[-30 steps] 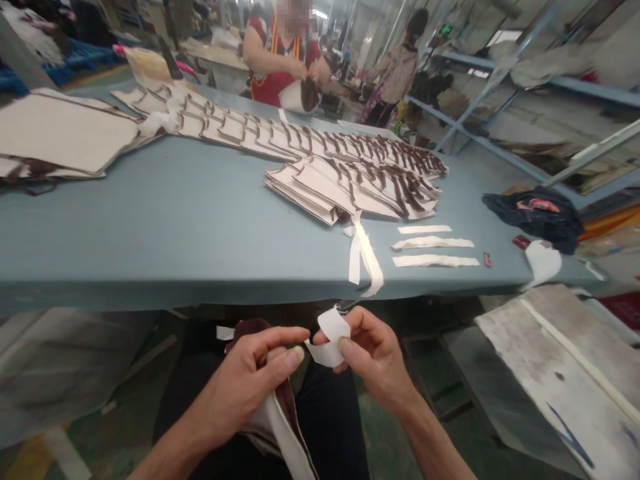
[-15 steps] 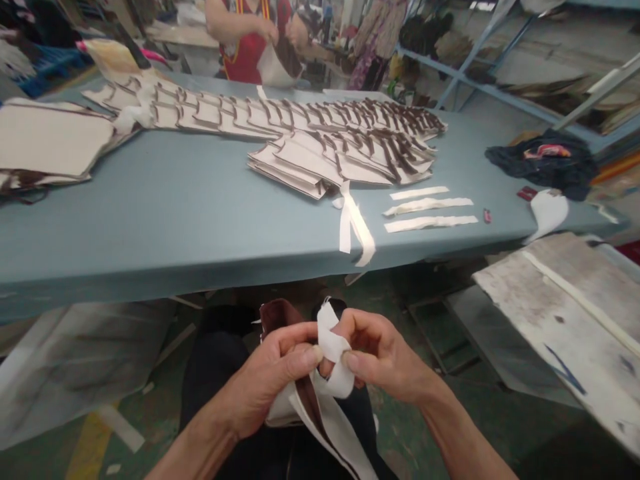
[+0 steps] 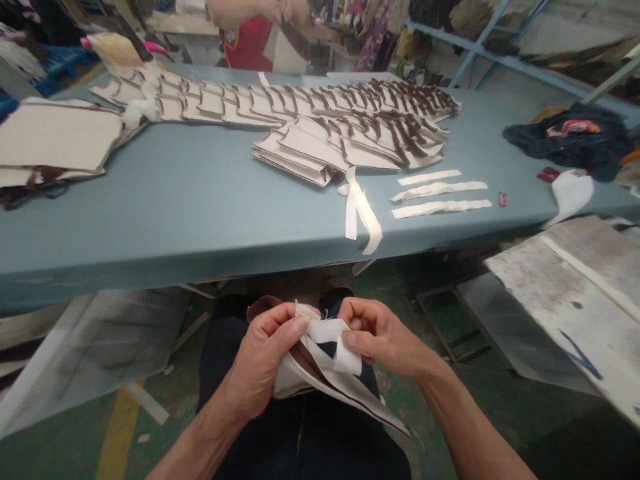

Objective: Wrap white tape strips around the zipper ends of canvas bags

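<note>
Over my lap, my left hand point(image 3: 273, 347) pinches one end of a white fabric strip point(image 3: 327, 330) between thumb and fingertips. My right hand point(image 3: 380, 333) grips the same strip farther along, and its free end hangs down below my right thumb. Beneath both hands lies a cream fabric piece point(image 3: 350, 393) with dark brown edging, resting on my thighs. A brown part point(image 3: 263, 307) of the bundle shows behind my left fingers. Whether my left palm also holds the cream piece is hidden.
A blue-grey table point(image 3: 150, 213) stands ahead, bearing rows of overlapping cream pieces point(image 3: 225, 100), a tied bundle point(image 3: 325, 147) and three loose strips point(image 3: 443, 208). A worn board point(image 3: 575, 300) juts in at the right. Across the table another person point(image 3: 255, 33) handles cloth.
My left hand has moved left, away from my right hand, drawing the white strip's loop out longer. The cream piece's lower end has swung right. The camera view has shifted slightly.
</note>
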The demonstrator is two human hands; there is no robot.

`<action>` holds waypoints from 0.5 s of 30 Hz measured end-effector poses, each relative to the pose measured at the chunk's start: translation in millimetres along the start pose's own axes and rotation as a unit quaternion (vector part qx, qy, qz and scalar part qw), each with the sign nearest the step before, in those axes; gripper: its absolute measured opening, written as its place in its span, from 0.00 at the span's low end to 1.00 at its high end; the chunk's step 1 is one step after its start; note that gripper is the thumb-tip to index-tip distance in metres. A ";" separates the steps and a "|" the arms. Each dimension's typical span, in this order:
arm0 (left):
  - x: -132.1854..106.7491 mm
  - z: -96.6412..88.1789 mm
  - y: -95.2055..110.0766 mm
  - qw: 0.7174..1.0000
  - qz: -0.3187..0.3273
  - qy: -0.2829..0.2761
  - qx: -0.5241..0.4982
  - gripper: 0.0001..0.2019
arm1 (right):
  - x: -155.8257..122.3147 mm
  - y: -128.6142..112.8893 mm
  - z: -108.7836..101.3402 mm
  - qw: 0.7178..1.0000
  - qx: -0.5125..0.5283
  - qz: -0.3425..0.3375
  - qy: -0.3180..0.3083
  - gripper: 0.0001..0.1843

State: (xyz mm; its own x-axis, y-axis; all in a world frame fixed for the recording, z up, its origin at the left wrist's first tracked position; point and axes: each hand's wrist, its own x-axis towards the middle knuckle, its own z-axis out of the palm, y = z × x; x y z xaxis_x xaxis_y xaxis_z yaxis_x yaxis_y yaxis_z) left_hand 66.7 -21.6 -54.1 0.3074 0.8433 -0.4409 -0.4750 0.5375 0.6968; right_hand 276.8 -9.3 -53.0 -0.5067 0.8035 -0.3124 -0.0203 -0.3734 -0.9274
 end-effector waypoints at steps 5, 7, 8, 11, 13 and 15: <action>-3.1 -0.3 0.1 1.000 -0.016 0.012 -0.007 0.20 | -5.5 -13.5 7.3 0.999 -0.042 -0.022 0.021 0.20; -3.9 -2.2 -0.5 1.000 -0.015 -0.005 -0.020 0.19 | -7.5 -20.8 10.1 0.996 -0.073 -0.031 0.037 0.17; -4.2 -3.6 -0.9 0.999 -0.016 -0.018 -0.027 0.19 | -8.1 -24.4 11.3 0.996 -0.078 -0.034 0.039 0.17; -4.6 -7.4 -3.0 0.997 -0.037 -0.052 -0.039 0.21 | -7.6 -33.6 14.9 0.997 -0.059 -0.049 0.028 0.16; -4.4 -7.7 -5.2 0.996 -0.056 -0.064 -0.039 0.20 | -5.9 -37.7 17.6 0.996 -0.057 -0.066 0.029 0.14; -4.1 -5.3 -7.7 0.993 -0.068 -0.083 -0.043 0.20 | -4.4 -39.7 20.5 0.994 -0.059 -0.081 0.031 0.13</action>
State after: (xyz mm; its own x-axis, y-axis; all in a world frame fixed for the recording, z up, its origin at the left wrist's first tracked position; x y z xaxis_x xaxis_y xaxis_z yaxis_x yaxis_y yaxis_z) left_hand 64.7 -29.1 -60.6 0.5026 0.7537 -0.4234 -0.4861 0.6514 0.5825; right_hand 262.1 -7.5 -10.5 -0.4508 0.8772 -0.1655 0.0065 -0.1822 -0.9832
